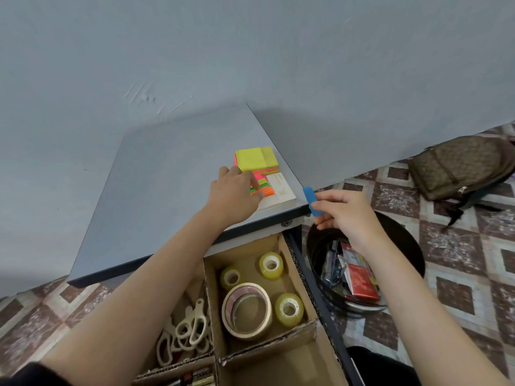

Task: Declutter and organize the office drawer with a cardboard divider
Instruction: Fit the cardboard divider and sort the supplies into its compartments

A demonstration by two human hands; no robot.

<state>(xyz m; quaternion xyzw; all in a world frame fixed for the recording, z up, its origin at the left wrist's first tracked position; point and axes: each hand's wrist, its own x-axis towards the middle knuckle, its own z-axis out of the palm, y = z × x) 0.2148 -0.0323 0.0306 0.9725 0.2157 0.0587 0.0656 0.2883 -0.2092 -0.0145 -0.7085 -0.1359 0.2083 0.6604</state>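
The left hand lies on the grey tabletop near its front right corner. Its fingers bend onto a fan of neon strips; I cannot tell whether they grip them or only touch. Just beyond the fingers sits a yellow sticky-note stack, and to their right is a white pad, close to the tabletop's edge.

The right hand hangs off that corner, over a black bin of scraps. Its thumb and fingers pinch the lower end of a blue strip, which stands clear of the edge.

Below both hands the drawer is pulled open, lined with a cardboard divider. Clear tape rolls and a masking tape roll lie in one cell, scissors in the cell left of it. The cell nearest the person shows bare cardboard.

Left of the fingers the tabletop is bare up to the grey wall. Far right, a brown backpack lies on the patterned tile floor.
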